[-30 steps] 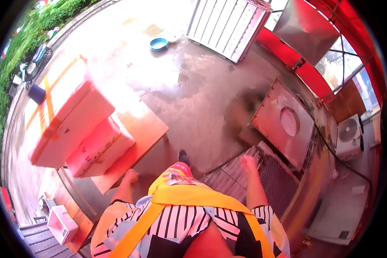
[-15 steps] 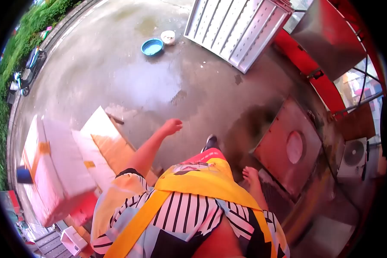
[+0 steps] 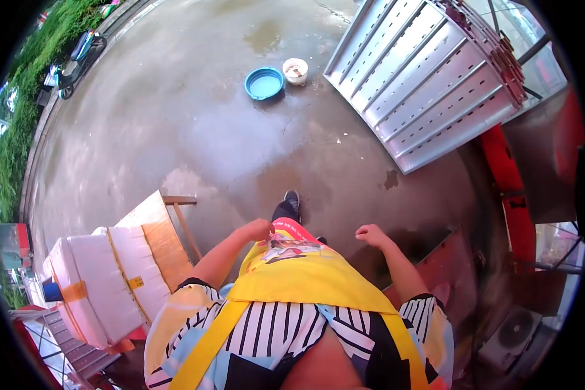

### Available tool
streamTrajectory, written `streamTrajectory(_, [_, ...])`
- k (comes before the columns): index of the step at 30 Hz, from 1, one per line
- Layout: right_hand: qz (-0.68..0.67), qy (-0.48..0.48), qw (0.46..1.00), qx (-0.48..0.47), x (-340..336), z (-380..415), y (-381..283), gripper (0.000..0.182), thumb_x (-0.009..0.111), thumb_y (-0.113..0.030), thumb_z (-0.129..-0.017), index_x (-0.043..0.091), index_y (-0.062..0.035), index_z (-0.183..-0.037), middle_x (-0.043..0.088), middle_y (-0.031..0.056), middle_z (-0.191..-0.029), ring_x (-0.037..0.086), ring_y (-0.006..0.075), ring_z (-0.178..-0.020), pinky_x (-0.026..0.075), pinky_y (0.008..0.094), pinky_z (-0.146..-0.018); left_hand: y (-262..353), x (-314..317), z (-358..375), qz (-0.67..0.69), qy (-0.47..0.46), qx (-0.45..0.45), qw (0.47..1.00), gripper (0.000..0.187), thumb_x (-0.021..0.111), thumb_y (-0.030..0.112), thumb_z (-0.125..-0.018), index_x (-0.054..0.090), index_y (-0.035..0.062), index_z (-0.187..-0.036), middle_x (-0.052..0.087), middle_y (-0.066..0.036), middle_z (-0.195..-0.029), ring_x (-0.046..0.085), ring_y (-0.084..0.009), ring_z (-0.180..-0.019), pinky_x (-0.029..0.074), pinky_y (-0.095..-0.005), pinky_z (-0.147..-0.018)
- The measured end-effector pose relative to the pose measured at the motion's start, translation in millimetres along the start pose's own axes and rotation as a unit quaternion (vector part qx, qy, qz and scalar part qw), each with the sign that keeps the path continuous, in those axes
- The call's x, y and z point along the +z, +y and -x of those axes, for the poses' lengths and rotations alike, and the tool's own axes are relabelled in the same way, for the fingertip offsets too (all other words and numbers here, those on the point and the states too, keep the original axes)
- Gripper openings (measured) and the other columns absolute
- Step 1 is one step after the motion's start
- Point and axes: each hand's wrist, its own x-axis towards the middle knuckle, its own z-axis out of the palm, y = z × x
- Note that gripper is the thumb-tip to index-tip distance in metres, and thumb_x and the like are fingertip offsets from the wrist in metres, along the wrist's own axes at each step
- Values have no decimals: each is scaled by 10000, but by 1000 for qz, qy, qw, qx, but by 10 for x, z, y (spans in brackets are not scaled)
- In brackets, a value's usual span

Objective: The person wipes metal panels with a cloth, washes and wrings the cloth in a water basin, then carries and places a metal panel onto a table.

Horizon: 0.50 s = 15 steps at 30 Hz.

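Observation:
My left hand (image 3: 260, 230) is beside the left edge of the yellow apron (image 3: 305, 270), its fingers curled, and whether anything is in them is too small to tell. On the other side, my right hand (image 3: 370, 234) hangs over the wet ground with its fingers apart and nothing in them. One dark shoe (image 3: 292, 200) shows below the apron's hem. Farther ahead on the concrete sit a blue basin (image 3: 264, 84) and, just right of it, a white bucket (image 3: 295, 72) with something brownish inside.
Stacked white foam boxes (image 3: 110, 279) rest on the left by a wooden table (image 3: 179, 200). A large ribbed metal panel (image 3: 422, 84) stands at the upper right. A reddish metal sheet (image 3: 445, 266) and an outdoor fan unit (image 3: 512, 330) are at the lower right. A scooter (image 3: 78, 65) is far left.
The view has shifted, with the basin, bucket and panel now lower and farther right. My left hand has drawn in to the apron; my right hand has moved forward, away from my body.

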Motion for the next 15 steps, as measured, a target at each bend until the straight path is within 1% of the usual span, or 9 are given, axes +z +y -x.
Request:
streamTrajectory(3, [30, -115, 992, -41, -98, -457, -284, 290, 708, -249, -737, 686, -50, -948, 689, 96, -859, 642, 197, -807, 500, 326, -743, -237, -415, -382, 11, -15, 18, 1000, 351, 671, 209, -709, 680, 117, -1047, 670, -155, -958, 634, -336, -900, 497, -410, -805])
streamTrajectory(5, [62, -133, 988, -41, -224, -589, -495, 379, 705, -251, -720, 655, -49, -1037, 669, 126, -987, 634, 229, -897, 495, 338, -804, -404, -842, -843, 7, -4, 53, 999, 345, 682, 238, -712, 681, 107, -1031, 671, -155, -928, 635, -339, -876, 499, -413, -784])
streamTrajectory(6, [70, -125, 985, -93, -190, -632, -447, 383, 675, -204, -732, 635, -49, -1080, 649, 152, -1038, 632, 266, -924, 495, 348, -831, -423, -1017, -987, 1, -50, 55, 997, 364, 687, 246, -710, 675, 105, -1046, 670, -153, -945, 632, -338, -889, 497, -408, -791])
streamTrajectory(7, [8, -112, 993, -33, -168, -640, -517, 405, 669, -153, -729, 612, -63, -1120, 613, 157, -1092, 593, 297, -1007, 469, 355, -887, -465, -1252, -1134, -7, -97, 55, 994, 383, 693, 253, -709, 669, 102, -1060, 668, -152, -962, 628, -337, -901, 495, -402, -798])
streamTrajectory(9, [86, -38, 994, -60, -314, -621, -725, 418, 678, -129, -724, 603, -75, -1132, 588, 148, -1112, 555, 304, -1058, 444, 358, -920, -499, -1582, -1387, -54, -192, 49, 979, 412, 721, 290, -724, 652, 98, -1081, 678, -116, -975, 639, -292, -872, 500, -389, -762])
streamTrajectory(10, [123, 6, 989, -78, -427, -701, -844, 427, 683, -117, -722, 598, -80, -1138, 575, 144, -1122, 536, 308, -1084, 431, 360, -937, -590, -1683, -1543, -38, -182, 60, 981, 405, 723, 291, -723, 654, 95, -1070, 677, -118, -969, 637, -295, -868, 500, -394, -755])
streamTrajectory(12, [101, 21, 994, -26, -597, -991, -953, 412, 711, -107, -697, 599, -79, -1092, 545, 122, -1142, 487, 311, -1111, 415, 369, -944, -815, -1727, -1857, -7, -162, 84, 983, 392, 725, 293, -720, 656, 90, -1049, 676, -122, -955, 634, -303, -859, 499, -403, -742])
streamTrajectory(13, [109, 28, 993, -21, -704, -1147, -963, 400, 713, -107, -695, 601, -77, -1078, 546, 121, -1140, 487, 310, -1101, 419, 368, -937, -791, -1923, -1948, 40, -148, 73, 986, 343, 732, 283, -669, 676, 62, -925, 658, -170, -949, 616, -346, -897, 487, -431, -776])
streamTrajectory(15, [95, 40, 994, -40, -963, -1517, -925, 370, 730, -126, -689, 601, -74, -1032, 548, 115, -1124, 483, 303, -1074, 426, 362, -916, -688, -2431, -2245, -29, -213, 13, 977, 380, 715, 269, -683, 672, 74, -1007, 644, -165, -1040, 600, -336, -977, 476, -424, -834])
